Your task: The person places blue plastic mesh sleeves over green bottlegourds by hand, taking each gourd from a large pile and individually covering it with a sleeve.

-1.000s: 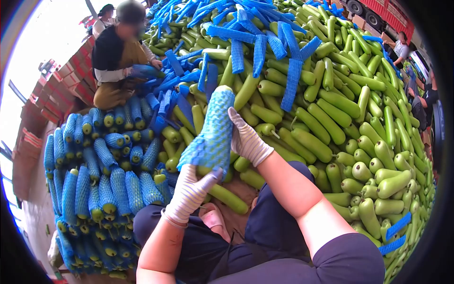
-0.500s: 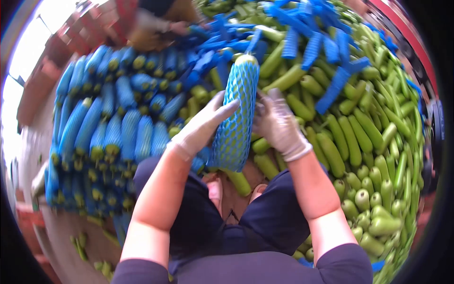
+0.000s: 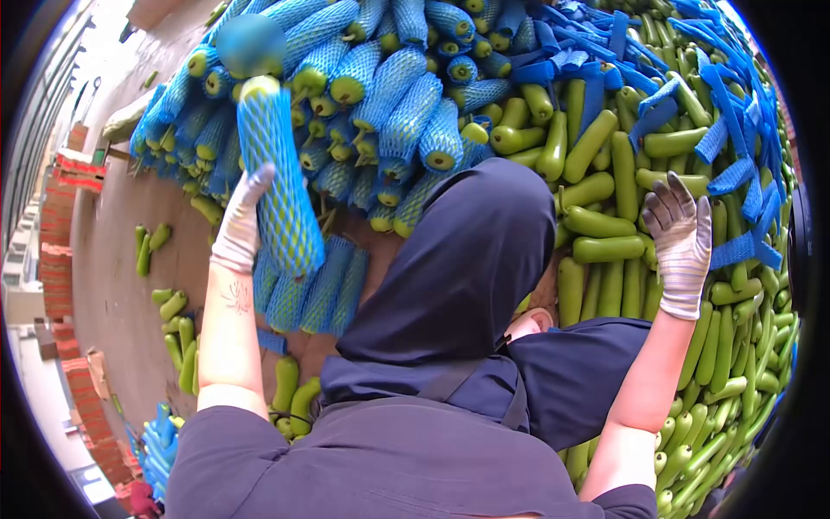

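Observation:
My left hand point(image 3: 240, 223), in a pale glove, grips a long green gourd point(image 3: 281, 186) dressed in a blue foam net. The gourd stands tilted, its bare pale end poking out at the top, and my thumb lies along its side; the other fingers are hidden behind it. Beyond it is a stack of netted gourds point(image 3: 402, 112). Out to the right, my right hand point(image 3: 679, 242) is gloved, empty and spread, over a big pile of bare green gourds point(image 3: 605, 223). Loose blue foam nets point(image 3: 735, 249) lie on that pile near my fingers.
My bent knee point(image 3: 488, 225) rises between the stack and the pile. A few netted gourds point(image 3: 327, 281) lie on the floor point(image 3: 121, 303) near my left forearm, with loose bare gourds point(image 3: 287, 381) closer to me. Red and white boxes point(image 3: 57, 268) line the far left.
My view has turned left. The netted gourd, earlier between both hands in front of me, is now in my left hand by the stack. My right hand has let go and moved right.

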`<state>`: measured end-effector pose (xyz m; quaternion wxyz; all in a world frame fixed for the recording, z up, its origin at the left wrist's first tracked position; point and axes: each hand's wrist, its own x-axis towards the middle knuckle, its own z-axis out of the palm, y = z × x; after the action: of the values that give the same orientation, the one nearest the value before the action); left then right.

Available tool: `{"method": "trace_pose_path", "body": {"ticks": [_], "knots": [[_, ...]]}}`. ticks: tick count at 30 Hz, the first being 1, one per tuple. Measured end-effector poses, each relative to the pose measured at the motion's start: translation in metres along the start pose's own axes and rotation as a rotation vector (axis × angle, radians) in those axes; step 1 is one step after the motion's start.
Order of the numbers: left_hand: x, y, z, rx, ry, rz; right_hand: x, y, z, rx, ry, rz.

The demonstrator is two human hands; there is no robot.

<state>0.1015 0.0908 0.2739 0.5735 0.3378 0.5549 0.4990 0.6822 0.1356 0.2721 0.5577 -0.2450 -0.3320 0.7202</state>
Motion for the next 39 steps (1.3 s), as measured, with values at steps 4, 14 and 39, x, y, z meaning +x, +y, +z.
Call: {"method": "trace_pose_path", "body": {"ticks": [4, 14, 39], "knots": [[-0.032, -0.077, -0.072, 0.442, 0.29, -0.072, -0.005, 0.012, 0.0, -0.132, 0.118, 0.08], [-0.067, -0.106, -0.187, 1.044, 0.523, -0.134, 0.012, 0.051, -0.037, -0.655, 0.426, 0.328], [0.031, -0.197, -0.227, -1.204, 1.234, 0.02, -0.003, 0.07, -0.045, -0.765, 0.59, 0.444]]}}
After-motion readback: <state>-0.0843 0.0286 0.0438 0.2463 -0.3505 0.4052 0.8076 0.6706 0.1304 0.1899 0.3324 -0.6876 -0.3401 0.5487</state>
